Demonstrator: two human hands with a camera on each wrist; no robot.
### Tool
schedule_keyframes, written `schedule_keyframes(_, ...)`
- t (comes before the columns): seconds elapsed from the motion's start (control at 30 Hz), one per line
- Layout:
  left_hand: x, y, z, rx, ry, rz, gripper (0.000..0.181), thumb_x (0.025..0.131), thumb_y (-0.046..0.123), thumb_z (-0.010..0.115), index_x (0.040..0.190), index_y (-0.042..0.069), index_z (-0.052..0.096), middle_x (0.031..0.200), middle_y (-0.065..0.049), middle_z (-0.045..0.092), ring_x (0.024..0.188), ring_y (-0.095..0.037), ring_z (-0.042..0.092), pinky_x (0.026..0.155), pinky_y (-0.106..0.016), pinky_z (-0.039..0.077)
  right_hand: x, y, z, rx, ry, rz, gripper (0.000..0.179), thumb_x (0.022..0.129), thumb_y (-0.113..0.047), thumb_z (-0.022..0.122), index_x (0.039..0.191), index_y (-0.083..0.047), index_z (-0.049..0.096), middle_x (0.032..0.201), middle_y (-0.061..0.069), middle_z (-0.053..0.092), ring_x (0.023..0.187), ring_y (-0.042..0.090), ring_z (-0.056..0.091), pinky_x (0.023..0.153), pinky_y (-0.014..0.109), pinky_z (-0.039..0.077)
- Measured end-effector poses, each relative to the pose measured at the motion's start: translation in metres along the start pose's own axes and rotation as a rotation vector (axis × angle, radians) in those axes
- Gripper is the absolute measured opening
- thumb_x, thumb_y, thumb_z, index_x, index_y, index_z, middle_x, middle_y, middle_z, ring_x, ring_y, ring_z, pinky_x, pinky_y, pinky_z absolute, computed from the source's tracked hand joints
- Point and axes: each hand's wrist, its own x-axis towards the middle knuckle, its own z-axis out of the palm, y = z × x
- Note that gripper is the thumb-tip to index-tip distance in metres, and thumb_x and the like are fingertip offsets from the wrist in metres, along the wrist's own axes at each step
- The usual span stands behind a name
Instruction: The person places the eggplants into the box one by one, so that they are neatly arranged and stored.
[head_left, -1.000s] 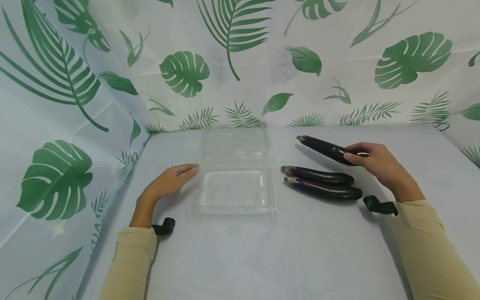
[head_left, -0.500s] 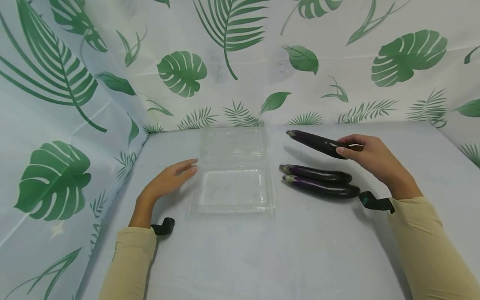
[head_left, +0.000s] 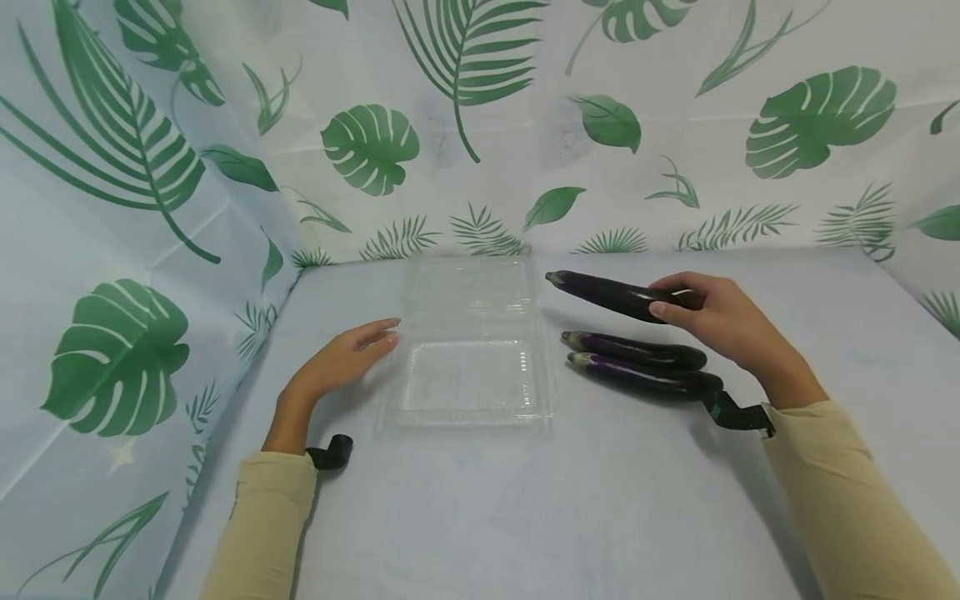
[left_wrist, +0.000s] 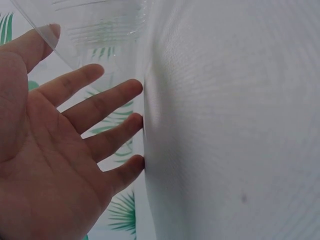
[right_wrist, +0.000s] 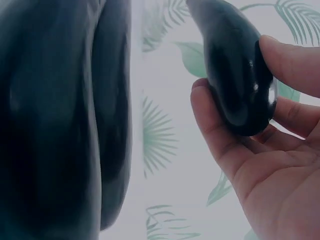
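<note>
My right hand (head_left: 712,321) pinches a dark purple eggplant (head_left: 603,292) by its blunt end, thumb on one side and fingers on the other. Its stem end points left toward the clear plastic clamshell box (head_left: 468,417), which lies open with its lid (head_left: 468,283) folded back. In the right wrist view the held eggplant (right_wrist: 237,70) is clear of the table. Two more eggplants (head_left: 637,352) lie side by side on the table just in front of it. My left hand (head_left: 337,362) is by the box's left edge, fingers spread and holding nothing; its fingertips (left_wrist: 134,86) are near the tabletop.
A pale cloth covers the table (head_left: 480,517). Behind it and at the left stand white sheets with green leaf prints (head_left: 480,167). A small black wrist camera (head_left: 738,412) on the right arm comes close to the ends of the lying eggplants.
My right hand has carried the eggplant leftward, from above the right of the pair toward the box. The left hand, the box and the two lying eggplants have kept their places.
</note>
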Motion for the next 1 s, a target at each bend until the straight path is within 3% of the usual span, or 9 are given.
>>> schedule_keyframes(0.23,0.001,0.001,0.000,0.024,-0.004,0.016,0.065,0.113,0.050,0.051,0.165,0.010,0.045,0.162,-0.018,0.048,0.153,-0.040,0.038,0.122,-0.064,0.033,-0.001,-0.013,0.011,-0.016,-0.010,-0.060,0.047,0.109,-0.032,0.067,0.146,-0.003,0.062,0.131,0.020,0.067,0.108,0.032,0.061,0.081,0.029,0.053)
schedule_keyframes(1.0,0.001,-0.002,0.001,0.011,-0.007,0.007,0.066,0.113,0.052,0.050,0.164,0.011,0.046,0.164,-0.019,0.045,0.155,-0.041,0.035,0.123,-0.064,0.029,-0.002,-0.035,0.046,0.057,-0.027,-0.157,0.038,0.107,-0.025,0.072,0.138,-0.004,0.067,0.115,0.012,0.072,0.094,0.027,0.063,0.077,0.027,0.053)
